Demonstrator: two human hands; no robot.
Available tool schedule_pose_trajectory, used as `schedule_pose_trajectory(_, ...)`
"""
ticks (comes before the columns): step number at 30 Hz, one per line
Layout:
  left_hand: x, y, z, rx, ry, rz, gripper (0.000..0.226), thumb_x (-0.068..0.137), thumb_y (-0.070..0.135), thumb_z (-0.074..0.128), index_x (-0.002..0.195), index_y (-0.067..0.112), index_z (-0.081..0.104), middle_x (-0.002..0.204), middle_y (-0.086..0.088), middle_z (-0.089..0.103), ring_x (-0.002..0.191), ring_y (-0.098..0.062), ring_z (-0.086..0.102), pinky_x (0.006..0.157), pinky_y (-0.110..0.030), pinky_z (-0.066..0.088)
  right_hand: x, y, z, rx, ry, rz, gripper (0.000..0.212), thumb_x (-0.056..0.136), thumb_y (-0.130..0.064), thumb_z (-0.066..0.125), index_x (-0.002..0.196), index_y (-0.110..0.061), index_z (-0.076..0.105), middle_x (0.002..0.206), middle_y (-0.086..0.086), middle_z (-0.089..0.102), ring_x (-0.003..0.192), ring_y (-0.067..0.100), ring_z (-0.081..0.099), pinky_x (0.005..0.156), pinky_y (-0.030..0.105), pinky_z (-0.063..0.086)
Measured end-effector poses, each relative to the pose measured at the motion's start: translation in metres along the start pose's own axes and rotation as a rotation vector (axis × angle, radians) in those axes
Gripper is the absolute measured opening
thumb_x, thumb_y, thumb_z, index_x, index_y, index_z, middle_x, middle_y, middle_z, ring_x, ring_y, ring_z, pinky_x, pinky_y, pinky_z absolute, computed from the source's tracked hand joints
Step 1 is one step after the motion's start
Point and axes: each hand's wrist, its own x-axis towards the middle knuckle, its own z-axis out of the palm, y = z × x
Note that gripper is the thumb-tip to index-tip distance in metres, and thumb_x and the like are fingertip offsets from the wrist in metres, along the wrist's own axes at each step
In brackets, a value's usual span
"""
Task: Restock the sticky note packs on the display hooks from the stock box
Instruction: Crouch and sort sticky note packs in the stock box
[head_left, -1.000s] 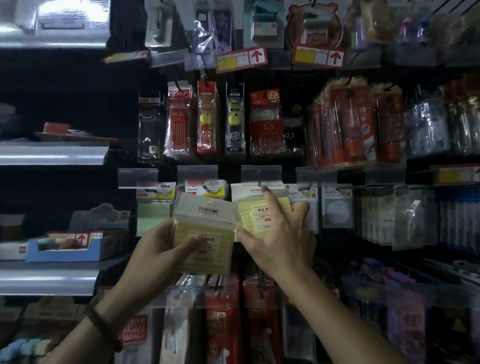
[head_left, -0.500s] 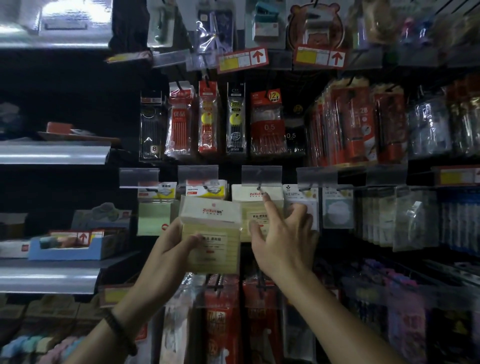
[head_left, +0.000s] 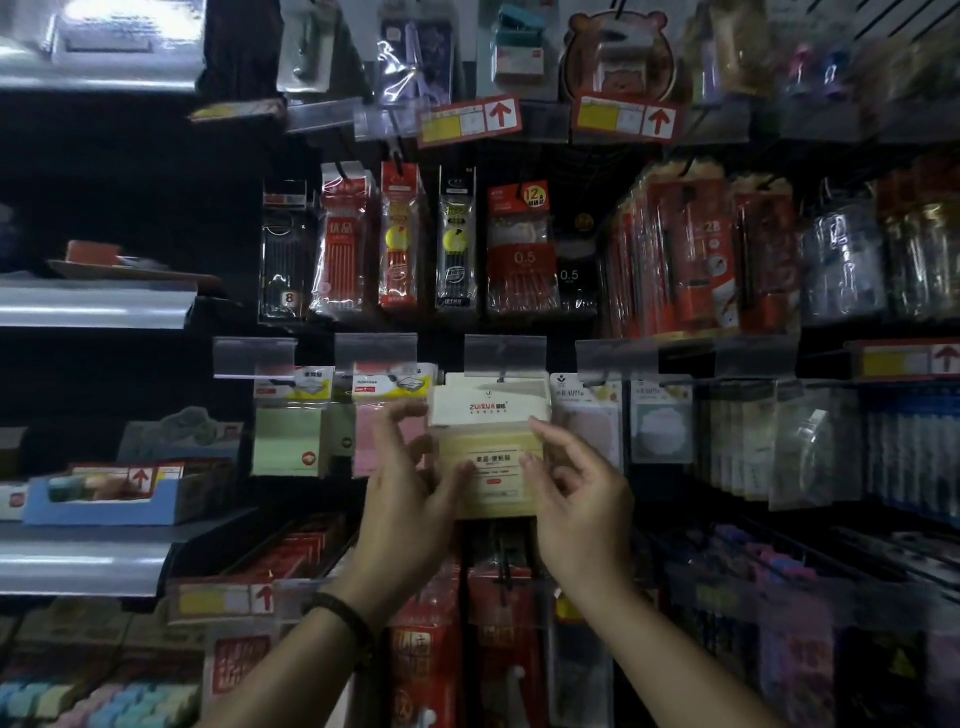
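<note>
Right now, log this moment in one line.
step: hanging yellow sticky note pack | left hand: holds it | right hand: pinches its edge | hooked: unclear

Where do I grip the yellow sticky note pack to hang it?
Pinch the yellow sticky note pack by its lower side edges, coming from below and in front. It faces out upright, and this leaves the white header card free to meet the hook.
</note>
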Motion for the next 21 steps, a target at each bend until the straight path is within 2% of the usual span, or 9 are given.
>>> schedule_pose_trajectory(2, 0.007, -0.003, 0.003, 0.144, -0.004, 0.071, 0.038, 0.103, 0.014, 0.065, 0.130, 0.035, 0.048, 0.127, 0.008, 0.063, 0.106, -0.011, 0.072, 0.080, -0.037, 0.067, 0.006, 0.004, 0.001, -0.056, 0.021, -0.053, 0.036, 0.097, -0.014, 0.075, 0.129, -0.030, 0.074, 0.110, -0.015, 0.071, 0.081, 0.016, 0.072, 0.072, 0.043, 0.065)
schedule_pose_trajectory(4, 0.015, -0.006, 0.005, 0.273, 0.017, 0.155, 0.033, 0.102, 0.017, 0.067, 0.129, 0.033, 0.057, 0.130, 0.017, 0.057, 0.114, -0.007, 0.065, 0.085, -0.036, 0.066, 0.011, 0.004, 0.000, -0.109, 0.051, -0.133, 0.035, 0.097, -0.013, 0.075, 0.129, -0.027, 0.074, 0.112, -0.017, 0.066, 0.087, 0.015, 0.068, 0.078, 0.035, 0.063)
schedule_pose_trajectory(7, 0.022, -0.007, 0.010, 0.307, 0.060, 0.228, 0.037, 0.099, 0.015, 0.070, 0.133, 0.028, 0.062, 0.130, 0.024, 0.053, 0.117, -0.003, 0.061, 0.090, -0.025, 0.062, 0.017, 0.001, 0.000, -0.133, 0.073, -0.211, 0.037, 0.098, -0.009, 0.073, 0.132, -0.023, 0.073, 0.116, -0.018, 0.063, 0.097, 0.013, 0.067, 0.084, 0.021, 0.059)
schedule_pose_trajectory(11, 0.033, -0.009, 0.016, 0.322, 0.138, 0.254, 0.045, 0.096, 0.015, 0.075, 0.138, 0.025, 0.064, 0.127, 0.014, 0.055, 0.112, -0.003, 0.062, 0.087, -0.010, 0.056, 0.028, 0.002, 0.006, -0.129, 0.120, -0.226, 0.037, 0.098, -0.008, 0.073, 0.133, -0.021, 0.073, 0.115, -0.011, 0.062, 0.098, 0.009, 0.064, 0.088, 0.014, 0.053)
schedule_pose_trajectory(14, 0.041, -0.011, 0.018, 0.354, 0.178, 0.249, 0.049, 0.094, 0.018, 0.079, 0.140, 0.025, 0.065, 0.118, 0.013, 0.057, 0.103, -0.004, 0.062, 0.085, -0.016, 0.058, 0.034, 0.002, 0.009, -0.128, 0.139, -0.207, 0.036, 0.097, -0.007, 0.074, 0.132, -0.018, 0.073, 0.115, -0.009, 0.063, 0.099, 0.007, 0.064, 0.088, 0.011, 0.053)
schedule_pose_trajectory(18, 0.044, -0.013, 0.017, 0.400, 0.157, 0.237, 0.053, 0.095, 0.022, 0.078, 0.145, 0.028, 0.062, 0.115, 0.017, 0.054, 0.101, 0.004, 0.054, 0.085, -0.010, 0.050, 0.036, 0.002, 0.010, -0.156, 0.145, -0.201, 0.035, 0.096, -0.007, 0.075, 0.130, -0.017, 0.073, 0.116, -0.008, 0.064, 0.105, 0.005, 0.065, 0.093, 0.013, 0.054)
schedule_pose_trajectory(21, 0.042, -0.013, 0.015, 0.407, 0.105, 0.190, 0.055, 0.098, 0.026, 0.074, 0.150, 0.027, 0.057, 0.117, 0.024, 0.047, 0.107, 0.004, 0.052, 0.094, -0.021, 0.055, 0.035, 0.002, 0.009, -0.188, 0.128, -0.177, 0.036, 0.097, -0.009, 0.073, 0.131, -0.018, 0.073, 0.117, -0.008, 0.063, 0.107, 0.003, 0.064, 0.095, 0.015, 0.054)
